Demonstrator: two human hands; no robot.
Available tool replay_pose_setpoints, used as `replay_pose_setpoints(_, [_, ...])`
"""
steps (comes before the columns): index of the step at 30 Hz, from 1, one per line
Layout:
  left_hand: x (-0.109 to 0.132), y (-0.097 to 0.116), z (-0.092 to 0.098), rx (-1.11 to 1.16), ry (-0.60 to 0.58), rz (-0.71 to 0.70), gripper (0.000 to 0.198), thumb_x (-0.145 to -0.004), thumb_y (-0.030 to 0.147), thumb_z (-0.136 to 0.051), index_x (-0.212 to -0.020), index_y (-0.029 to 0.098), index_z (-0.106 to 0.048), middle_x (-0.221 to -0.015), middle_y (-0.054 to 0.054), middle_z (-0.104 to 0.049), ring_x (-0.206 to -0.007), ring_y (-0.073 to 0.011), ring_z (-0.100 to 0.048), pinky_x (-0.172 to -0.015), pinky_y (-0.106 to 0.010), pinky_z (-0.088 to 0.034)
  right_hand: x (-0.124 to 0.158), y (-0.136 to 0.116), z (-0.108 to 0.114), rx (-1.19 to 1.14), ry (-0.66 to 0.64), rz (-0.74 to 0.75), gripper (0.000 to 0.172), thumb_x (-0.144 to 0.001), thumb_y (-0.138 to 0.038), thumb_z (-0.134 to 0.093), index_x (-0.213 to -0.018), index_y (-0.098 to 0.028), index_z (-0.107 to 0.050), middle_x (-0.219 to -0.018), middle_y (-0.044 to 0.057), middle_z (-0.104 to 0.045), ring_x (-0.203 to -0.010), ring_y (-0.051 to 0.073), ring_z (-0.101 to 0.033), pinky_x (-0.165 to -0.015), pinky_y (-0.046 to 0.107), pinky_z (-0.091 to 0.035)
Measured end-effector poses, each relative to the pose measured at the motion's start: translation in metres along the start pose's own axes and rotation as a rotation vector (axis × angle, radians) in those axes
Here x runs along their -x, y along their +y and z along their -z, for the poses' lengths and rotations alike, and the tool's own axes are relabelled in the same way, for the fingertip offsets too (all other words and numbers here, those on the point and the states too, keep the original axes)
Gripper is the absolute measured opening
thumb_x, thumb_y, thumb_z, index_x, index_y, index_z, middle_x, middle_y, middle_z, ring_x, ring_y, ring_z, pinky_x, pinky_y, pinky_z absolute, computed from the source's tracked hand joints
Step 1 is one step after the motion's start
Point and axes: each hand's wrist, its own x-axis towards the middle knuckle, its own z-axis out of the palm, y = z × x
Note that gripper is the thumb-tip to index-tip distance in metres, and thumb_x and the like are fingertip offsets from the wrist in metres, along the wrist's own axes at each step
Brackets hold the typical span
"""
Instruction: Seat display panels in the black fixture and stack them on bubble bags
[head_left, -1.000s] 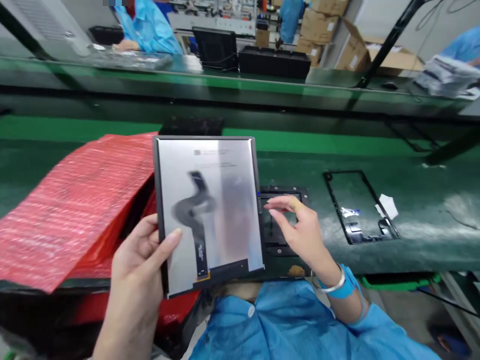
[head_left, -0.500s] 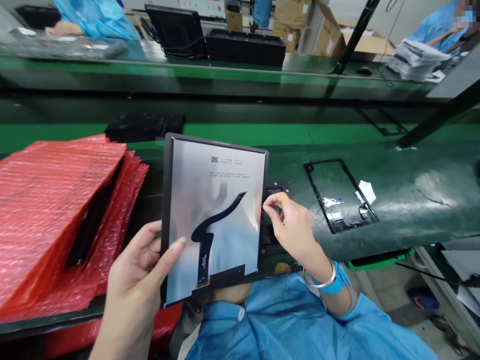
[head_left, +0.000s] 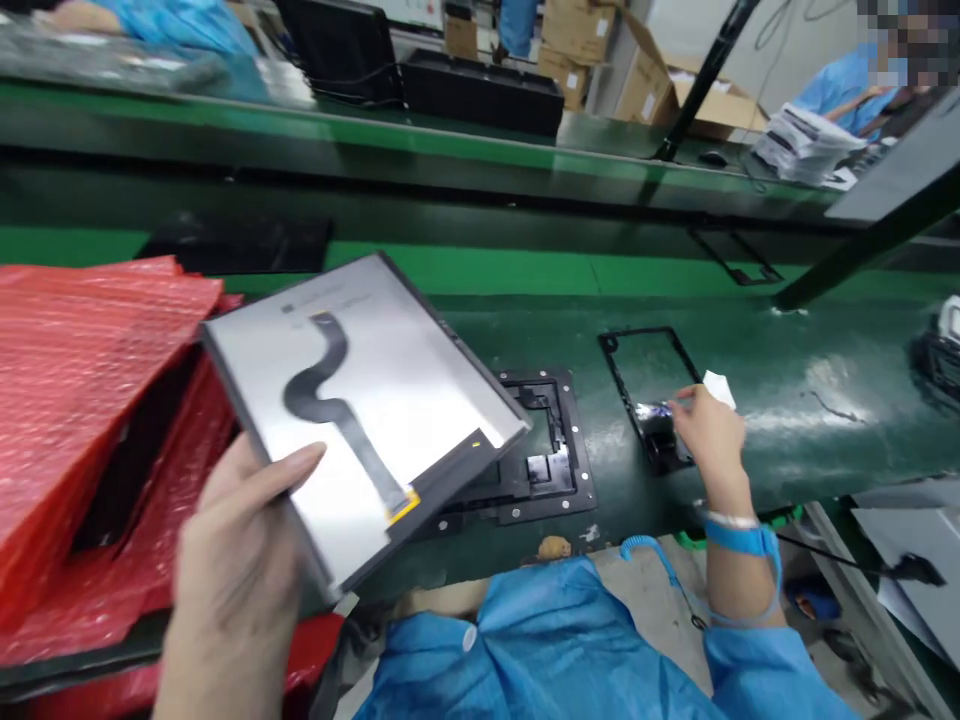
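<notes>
A worker's left hand (head_left: 240, 560) grips a silver display panel (head_left: 367, 400), tilted, its black flex cable (head_left: 330, 405) facing up, above a black fixture (head_left: 551, 450) on the green counter (head_left: 825, 400). The right hand (head_left: 709, 435) rests on a thin black frame (head_left: 619, 365) beside a white scrap (head_left: 721, 388). Red bubble-wrap bags (head_left: 82, 370) lie stacked at left.

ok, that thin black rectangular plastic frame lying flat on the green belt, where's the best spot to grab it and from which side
Probably the thin black rectangular plastic frame is best pinched on its near short end, coming from the near belt edge, where the right hand already rests. That end looks wider, while the long rails are thin. It lies flat on the green belt, so a fingertip would likely have to slip under the edge first.
</notes>
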Motion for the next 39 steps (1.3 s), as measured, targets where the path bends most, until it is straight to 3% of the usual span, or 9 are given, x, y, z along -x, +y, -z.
replay_pose_setpoints(4, [-0.001, -0.019, -0.004, -0.016, -0.174, 0.128, 0.046, -0.045, 0.021, -0.087, -0.087, 0.016, -0.070, -0.083, -0.002, -0.075, -0.065, -0.0167, -0.067, -0.057, -0.023, -0.057, 0.026, -0.062, -0.026, 0.026, -0.172, 0.480, 0.034, -0.091, -0.035, -0.063, -0.121, -0.019, -0.062, -0.101, 0.011, -0.070, -0.093, 0.025, -0.066, -0.081, 0.041, -0.053])
replay_pose_setpoints(6, [0.001, -0.026, -0.006, -0.009, -0.263, 0.155, 0.045, -0.049, 0.025, -0.088, -0.089, 0.015, -0.069, -0.085, -0.003, -0.075, -0.065, -0.0157, -0.066, -0.058, -0.023, -0.056, 0.042, -0.097, -0.043, -0.032, -0.409, 0.834, 0.038, -0.095, -0.027, -0.057, -0.133, -0.021, -0.057, -0.126, 0.011, -0.065, -0.118, 0.025, -0.061, -0.095, 0.043, -0.052])
replay_pose_setpoints(9, [0.008, -0.030, -0.005, -0.007, -0.425, 0.150, 0.044, -0.062, 0.031, -0.084, -0.100, 0.015, -0.069, -0.098, -0.007, -0.075, -0.078, -0.0195, -0.069, -0.063, -0.024, -0.055, 0.054, -0.126, -0.067, -0.101, -0.460, 1.061, 0.037, -0.098, -0.015, -0.048, -0.132, -0.024, -0.060, -0.131, 0.007, -0.063, -0.124, 0.020, -0.058, -0.097, 0.037, -0.054])
replay_pose_setpoints(13, [0.003, -0.027, 0.011, 0.008, -0.675, -0.038, 0.058, -0.080, 0.043, -0.070, -0.133, 0.021, -0.059, -0.136, -0.012, -0.062, -0.119, -0.0324, -0.062, -0.079, -0.035, -0.058, 0.049, -0.117, -0.081, -0.255, -0.232, 0.669, 0.025, -0.097, -0.033, -0.055, -0.113, -0.026, -0.072, -0.111, 0.005, -0.072, -0.109, 0.026, -0.067, -0.094, 0.043, -0.057])
replay_pose_setpoints(17, [-0.030, -0.037, 0.043, -0.205, -0.475, -0.391, 0.061, -0.087, 0.040, -0.064, -0.144, 0.023, -0.048, -0.149, -0.012, -0.050, -0.140, -0.0296, -0.042, -0.107, -0.041, -0.043, 0.034, -0.090, -0.074, -0.464, 0.037, 0.120, 0.032, -0.092, -0.038, -0.059, -0.114, -0.017, -0.069, -0.108, 0.010, -0.072, -0.109, 0.028, -0.067, -0.105, 0.051, -0.048])
replay_pose_setpoints(20, [-0.054, -0.057, 0.066, -0.471, -0.430, -0.358, 0.070, -0.087, 0.050, -0.061, -0.148, 0.021, -0.043, -0.153, -0.014, -0.045, -0.144, -0.0294, -0.037, -0.118, -0.046, -0.027, 0.028, -0.068, -0.070, -0.587, -0.110, -0.392, 0.034, -0.072, -0.039, -0.078, -0.098, -0.019, -0.072, -0.098, 0.010, -0.073, -0.096, 0.029, -0.071, -0.095, 0.045, -0.056])
replay_pose_setpoints(22, [-0.062, -0.070, 0.075, -0.640, -0.475, -0.303, 0.076, -0.085, 0.057, -0.060, -0.150, 0.021, -0.041, -0.157, -0.014, -0.039, -0.148, -0.0303, -0.030, -0.121, -0.048, -0.018, 0.028, -0.055, -0.070, -0.557, -0.267, -0.559, 0.036, -0.063, -0.040, -0.084, -0.090, -0.020, -0.072, -0.087, 0.010, -0.073, -0.087, 0.031, -0.072, -0.084, 0.045, -0.060])
replay_pose_setpoints(26, [-0.063, -0.082, 0.082, -0.847, -0.574, -0.335, 0.082, -0.083, 0.061, -0.062, -0.153, 0.025, -0.037, -0.162, -0.009, -0.029, -0.152, -0.0295, -0.017, -0.122, -0.048, -0.012, 0.033, -0.046, -0.076, -0.513, -0.394, -0.625, 0.039, -0.057, -0.042, -0.086, -0.085, -0.020, -0.070, -0.075, 0.009, -0.071, -0.076, 0.034, -0.072, -0.073, 0.046, -0.061])
replay_pose_setpoints(39, [-0.062, -0.094, 0.082, -1.036, -0.606, -0.503, 0.074, -0.092, 0.054, -0.057, -0.155, 0.026, -0.030, -0.162, -0.012, -0.026, -0.153, -0.0271, -0.017, -0.120, -0.049, -0.017, 0.036, -0.072, -0.088, -0.522, -0.292, -0.669, 0.033, -0.054, -0.032, -0.086, -0.081, -0.021, -0.071, -0.086, 0.010, -0.073, -0.084, 0.032, -0.072, -0.077, 0.044, -0.060])
